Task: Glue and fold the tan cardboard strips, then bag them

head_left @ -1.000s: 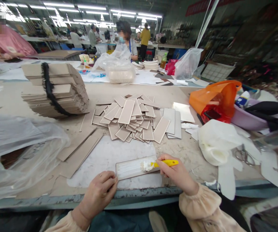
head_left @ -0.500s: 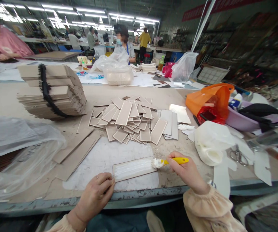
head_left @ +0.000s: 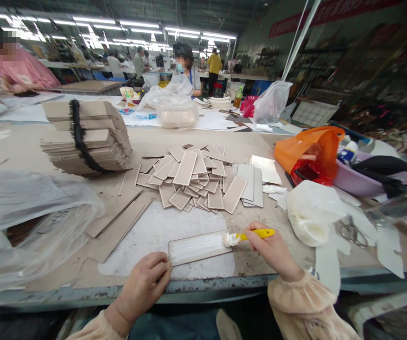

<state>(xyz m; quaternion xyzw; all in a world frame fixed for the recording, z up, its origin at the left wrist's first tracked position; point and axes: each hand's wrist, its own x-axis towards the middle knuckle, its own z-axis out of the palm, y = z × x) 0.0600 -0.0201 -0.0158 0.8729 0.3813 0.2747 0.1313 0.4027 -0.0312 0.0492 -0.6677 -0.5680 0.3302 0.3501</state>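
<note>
- Cardboard strip (head_left: 198,248) lies flat on a white sheet (head_left: 154,231) at the lower centre of the frame, close to the near edge of the table (head_left: 19,146). Its face looks wet and white with glue.
- Left hand (head_left: 147,283) presses with bent fingertips on the left end of the strip and grasps nothing. It stays in the same place as one second ago.
- Right hand (head_left: 272,250) is closed in a narrow pinch around the yellow handle of a brush (head_left: 249,234).
- One second ago the bristles were on the strip, a little inside its right end. Now they are at the right edge itself, and the right hand is further to the right. In the last half second this hardly changes.
- I judge that the stroke has arrived at the end of the strip, so the glue covers its whole length.
- Pile of small cards (head_left: 196,182) lies above the strip in the centre. A tied bundle (head_left: 86,137) is at upper left, and an orange bag (head_left: 308,148) and scissors (head_left: 354,232) are at right.
</note>
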